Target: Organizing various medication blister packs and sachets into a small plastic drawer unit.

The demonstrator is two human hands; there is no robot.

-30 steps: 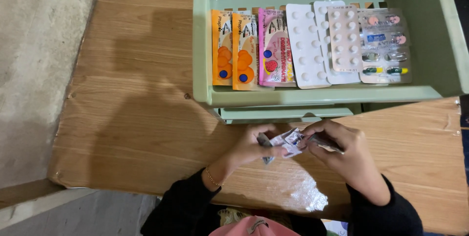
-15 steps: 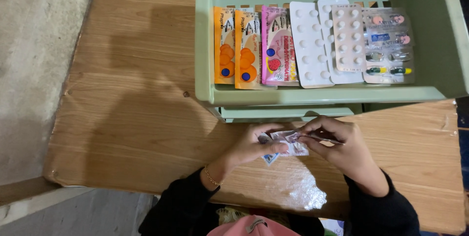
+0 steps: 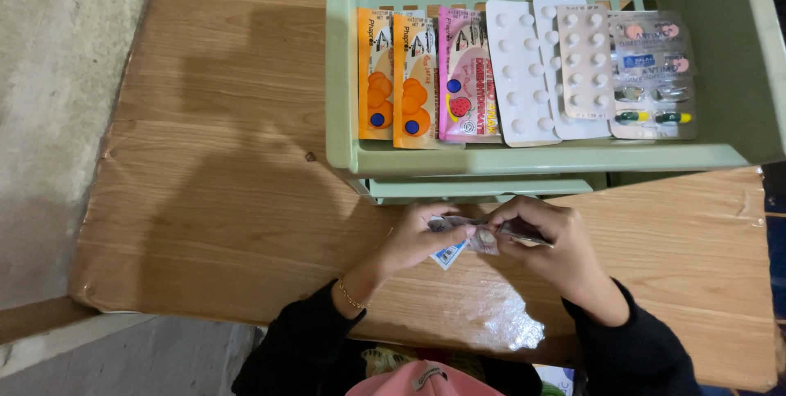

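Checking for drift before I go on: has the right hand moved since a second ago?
Yes. The right hand has shifted left along the green drawer front, closing against the left hand over the crumpled foil strip.

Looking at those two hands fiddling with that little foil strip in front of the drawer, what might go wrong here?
1. Both the left hand and the right hand pinch a small crumpled blister strip above the wooden table; if a pill pops out, it may roll off the near edge.
2. The green drawer juts out just beyond the knuckles, so a raised hand might knock it and disturb the sachets and blister packs lined up inside.
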